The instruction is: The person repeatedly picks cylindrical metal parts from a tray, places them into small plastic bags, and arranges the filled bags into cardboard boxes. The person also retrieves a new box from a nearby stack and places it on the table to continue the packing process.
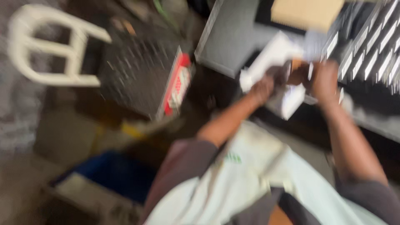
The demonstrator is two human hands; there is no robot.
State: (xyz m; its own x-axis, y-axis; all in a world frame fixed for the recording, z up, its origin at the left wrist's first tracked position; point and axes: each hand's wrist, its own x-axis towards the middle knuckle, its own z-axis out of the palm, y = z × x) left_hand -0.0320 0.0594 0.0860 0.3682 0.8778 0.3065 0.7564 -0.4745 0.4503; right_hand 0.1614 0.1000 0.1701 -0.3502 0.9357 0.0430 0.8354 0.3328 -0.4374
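pale apron cloth [258,166] fills the near foreground. both hands meet over the dark counter's [375,104] left edge: left hand [262,88] grips a white box [271,58], right hand [325,79] pinches a smaller white piece [293,100], blurred. steady, close support would help. a red-and-white label [177,85] sits on the black crate [141,71]; a tan carton [306,12] lies at the counter's far edge.

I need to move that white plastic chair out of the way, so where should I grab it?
Best guess from a blurred view: grip the white plastic chair by the long curved outer bar of its frame, coming from the side nearest you. The bars stand apart with open gaps, so fingers can wrap fully round one. Both hands, left hand and right hand, seem busy with white pieces.
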